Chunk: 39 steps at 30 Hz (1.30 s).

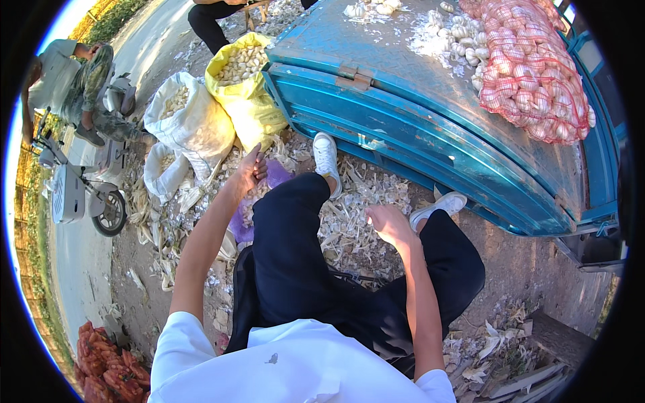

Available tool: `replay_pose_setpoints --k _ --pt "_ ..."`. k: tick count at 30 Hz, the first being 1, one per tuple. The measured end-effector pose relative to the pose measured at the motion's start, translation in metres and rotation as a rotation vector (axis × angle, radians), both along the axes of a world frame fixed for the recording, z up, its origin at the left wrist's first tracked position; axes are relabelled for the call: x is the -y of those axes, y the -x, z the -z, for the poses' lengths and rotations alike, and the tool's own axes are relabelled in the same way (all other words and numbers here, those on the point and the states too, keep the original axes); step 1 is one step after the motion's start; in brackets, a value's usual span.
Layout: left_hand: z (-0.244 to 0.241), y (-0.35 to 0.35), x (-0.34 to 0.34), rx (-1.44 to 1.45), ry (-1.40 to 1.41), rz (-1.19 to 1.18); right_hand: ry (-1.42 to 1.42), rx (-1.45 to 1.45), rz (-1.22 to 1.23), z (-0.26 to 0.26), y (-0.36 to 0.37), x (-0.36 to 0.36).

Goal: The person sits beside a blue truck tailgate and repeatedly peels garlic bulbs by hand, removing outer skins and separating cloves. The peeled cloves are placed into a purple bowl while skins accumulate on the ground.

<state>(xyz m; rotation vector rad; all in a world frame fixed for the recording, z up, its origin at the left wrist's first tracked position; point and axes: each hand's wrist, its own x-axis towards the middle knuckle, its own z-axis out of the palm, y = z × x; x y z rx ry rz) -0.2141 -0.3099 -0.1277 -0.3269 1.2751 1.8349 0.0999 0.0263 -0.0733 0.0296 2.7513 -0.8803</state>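
My left hand (253, 168) is raised at the left, fingers curled with the index finger extended, near a purple mesh bag (277, 174) of pale pieces on the ground. Beyond it stand a yellow woven sack (249, 113) and a white woven sack (194, 123), filled with garlic cloves. My right hand (388, 223) hangs between my knees above garlic skins (352, 211), its fingers curled; whether it holds anything is not visible. Ahead, a blue metal truck bed (403, 126) carries loose garlic bulbs (461, 40) and a red mesh bag of garlic (531, 80).
A smaller white sack (164, 174) stands at the left. Past it a person (75, 95) sits on an electric scooter (75, 194). Another person's leg (209, 30) shows at the top. Red mesh bags (111, 370) lie lower left, wooden boards (559, 340) lower right.
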Motion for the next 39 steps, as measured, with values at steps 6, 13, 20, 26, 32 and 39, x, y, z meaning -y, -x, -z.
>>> replay_pose_setpoints --k 6,13,20,26,32,39 --pt "-0.138 -0.031 -0.15 -0.686 0.094 0.102 -0.107 0.027 0.013 -0.076 -0.007 -0.016" --pt "-0.23 -0.045 -0.279 -0.784 -0.007 0.605 -0.078 0.008 0.029 -0.101 0.032 -0.057" --pt "-0.187 -0.029 -0.44 -1.175 0.067 0.454 -0.2 0.116 0.179 -0.087 -0.01 -0.067" --pt "-0.175 0.028 -0.565 -1.404 0.309 0.314 -0.137 0.031 0.205 -0.11 -0.007 -0.072" --pt "-0.168 0.108 -0.683 -1.763 0.432 0.243 -0.187 -0.066 0.197 -0.099 -0.014 -0.07" --pt "-0.175 0.162 -0.725 -1.886 0.524 0.573 -0.248 0.055 0.27 -0.095 -0.027 -0.093"
